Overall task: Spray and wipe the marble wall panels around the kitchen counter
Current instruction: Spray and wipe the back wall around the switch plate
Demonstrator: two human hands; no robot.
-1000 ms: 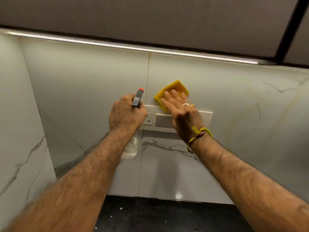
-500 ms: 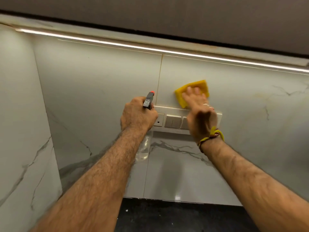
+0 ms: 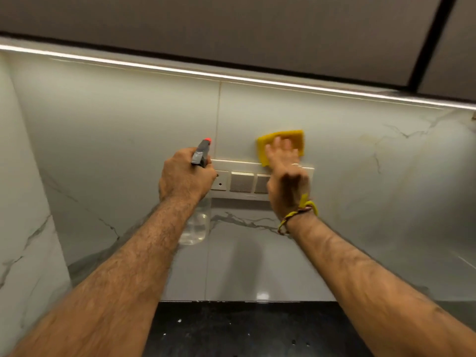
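The right hand (image 3: 286, 176) presses the cloth (image 3: 280, 144) flat on the wall (image 3: 360, 176) just above the switch plate (image 3: 242, 181); the left hand (image 3: 184, 176) grips the bottle (image 3: 195, 222). Best wipe firmly, avoiding the switches.

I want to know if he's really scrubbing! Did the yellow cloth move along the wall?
Yes. The yellow cloth has slid to the right along the wall, above the switch plate: earlier it sat over the plate's left part, now over its right part.

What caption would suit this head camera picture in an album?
Right hand presses a yellow cloth on the marble wall above the switch plate; left hand grips a spray bottle.
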